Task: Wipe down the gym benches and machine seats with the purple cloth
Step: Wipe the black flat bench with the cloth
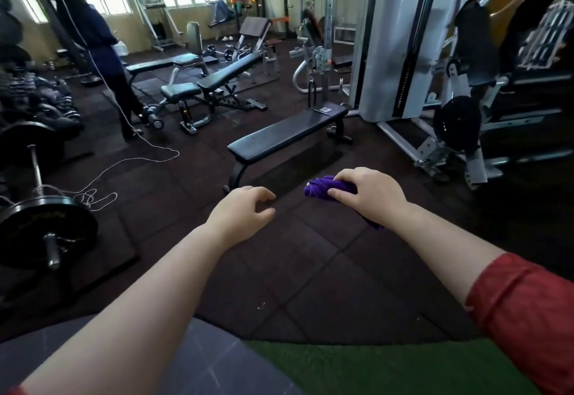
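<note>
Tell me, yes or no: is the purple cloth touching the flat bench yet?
No. The purple cloth is bunched in the right hand, held short of the flat bench.

Both forearms reach fwd, roughly parallel, palms down. Left hand (240,208) sits at approx 11 o'clock from frame center, empty, fingers loosely curled inward w/ thumb tucked near index tip, nothing gripped. Right hand (369,194) at approx 1 o'clock, fingers clenched over a bunched purple cloth (323,189); cloth pokes out past the knuckles toward 9 o'clock. Right upper arm wears a rolled red sleeve (525,310); left forearm is bare.
</note>
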